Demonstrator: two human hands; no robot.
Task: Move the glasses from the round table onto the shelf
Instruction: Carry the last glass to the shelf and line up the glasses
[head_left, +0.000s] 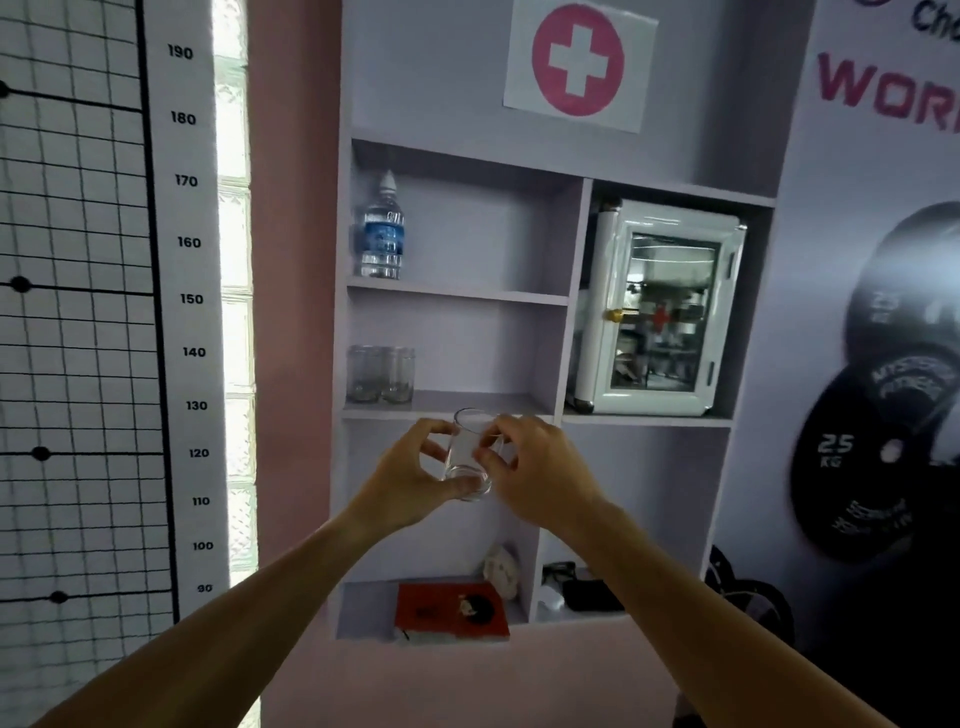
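Note:
A clear drinking glass (467, 457) is held upright in the air between both hands, just below the front lip of the middle shelf board (478, 404). My left hand (410, 467) grips its left side and base. Fingertips of my right hand (530, 467) pinch its right side. Two other clear glasses (380, 374) stand side by side at the left end of that same shelf board. The round table is out of view.
A water bottle (382, 234) stands on the shelf above. A white glass-door cabinet (665, 312) fills the right compartment. A red book (449, 608) and dark items (587, 592) lie on the lowest shelves. A height chart (189, 312) hangs on the left wall.

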